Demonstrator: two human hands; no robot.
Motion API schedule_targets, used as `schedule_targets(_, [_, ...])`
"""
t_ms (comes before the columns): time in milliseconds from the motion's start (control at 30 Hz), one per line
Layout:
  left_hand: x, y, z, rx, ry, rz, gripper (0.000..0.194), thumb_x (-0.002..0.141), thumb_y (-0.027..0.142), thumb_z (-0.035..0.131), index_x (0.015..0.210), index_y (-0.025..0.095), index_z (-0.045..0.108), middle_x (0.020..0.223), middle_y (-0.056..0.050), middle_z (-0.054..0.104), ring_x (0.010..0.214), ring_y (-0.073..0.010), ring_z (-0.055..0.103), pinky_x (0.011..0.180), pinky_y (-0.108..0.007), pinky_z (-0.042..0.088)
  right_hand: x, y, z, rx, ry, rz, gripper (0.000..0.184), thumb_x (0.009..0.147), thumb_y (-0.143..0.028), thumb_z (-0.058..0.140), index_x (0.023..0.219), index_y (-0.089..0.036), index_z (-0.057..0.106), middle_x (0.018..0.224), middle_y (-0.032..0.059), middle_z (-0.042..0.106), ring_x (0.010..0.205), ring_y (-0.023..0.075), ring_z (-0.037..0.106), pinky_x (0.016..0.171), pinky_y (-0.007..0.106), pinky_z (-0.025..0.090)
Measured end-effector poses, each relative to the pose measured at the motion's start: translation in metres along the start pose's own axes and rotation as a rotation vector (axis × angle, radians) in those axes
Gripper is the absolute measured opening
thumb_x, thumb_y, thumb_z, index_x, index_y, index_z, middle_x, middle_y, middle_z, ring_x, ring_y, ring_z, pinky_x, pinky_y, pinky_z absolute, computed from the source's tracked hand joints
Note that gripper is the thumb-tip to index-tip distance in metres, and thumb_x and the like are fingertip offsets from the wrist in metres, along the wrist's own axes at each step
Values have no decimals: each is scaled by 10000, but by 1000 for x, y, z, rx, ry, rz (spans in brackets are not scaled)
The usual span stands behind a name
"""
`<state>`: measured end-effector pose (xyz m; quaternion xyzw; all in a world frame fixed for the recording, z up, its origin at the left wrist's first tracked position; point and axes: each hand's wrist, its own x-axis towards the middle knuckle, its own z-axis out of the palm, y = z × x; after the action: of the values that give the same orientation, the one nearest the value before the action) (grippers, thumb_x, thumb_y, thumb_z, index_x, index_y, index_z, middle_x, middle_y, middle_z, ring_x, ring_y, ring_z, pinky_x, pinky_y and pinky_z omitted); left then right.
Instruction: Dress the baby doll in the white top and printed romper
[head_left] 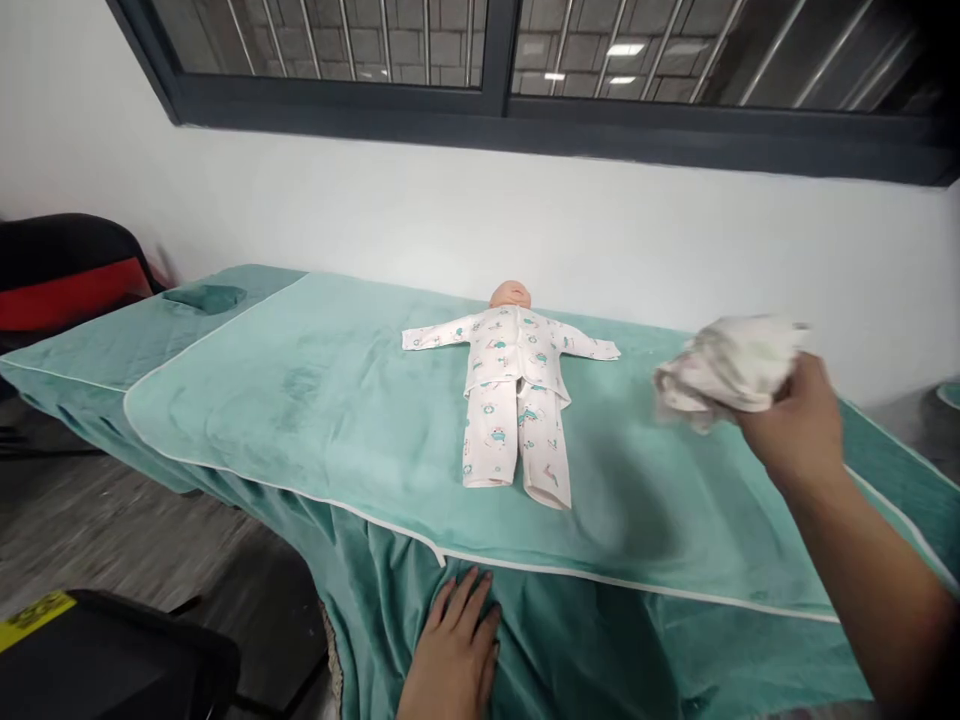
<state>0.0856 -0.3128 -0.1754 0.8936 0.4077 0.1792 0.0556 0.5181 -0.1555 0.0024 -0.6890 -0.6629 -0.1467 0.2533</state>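
Note:
A baby doll (511, 293) lies face up on the green bed cover, dressed in a white long-sleeved top (510, 350) and matching trousers (491, 440) with small teal prints. Its arms are spread, and neither hands nor feet show outside the clothes. To the doll's right, my right hand (802, 420) grips a bundled piece of white printed cloth (735, 370) above the bed; the cloth is slightly blurred and its kind does not show. My left hand (455, 645) rests flat with extended fingers on the cover's near hanging edge, below the trousers.
The bed (315, 400) is draped in green velvety covers with white piping and stands against a white wall. A barred window (495, 110) is above. A black and red chair (71, 285) stands at the left end, and a black object with a yellow label (127, 660) is at lower left.

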Motion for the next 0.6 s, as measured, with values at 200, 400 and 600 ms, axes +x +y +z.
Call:
schedule_targets(200, [-14,0,5,45,108,-244,481,959,228,529,1436,289,530,1582,-53,447,1432,-274,460,1110,-513,500,-19,24,75,-27,-74,229,708,970,-514,423,1471,-15,456,1483,301,451,1380,413,399,1035,523,346])
schedule_targets(400, [-29,-7,12,-137,195,-620,526,968,315,522,1483,249,436,1642,-109,330,1451,-314,432,1084,-559,508,-99,-34,79,-66,146,57,716,956,-394,537,1569,-112,300,1658,236,178,1538,407,136,1159,651,226])
schedule_targets(600, [-50,-15,14,-215,117,-717,754,969,371,522,1613,263,146,1657,-134,290,1478,-322,393,1107,-567,480,-270,-72,67,222,-230,-372,653,945,-269,547,1567,-241,348,1647,114,301,1501,309,329,1206,543,311])
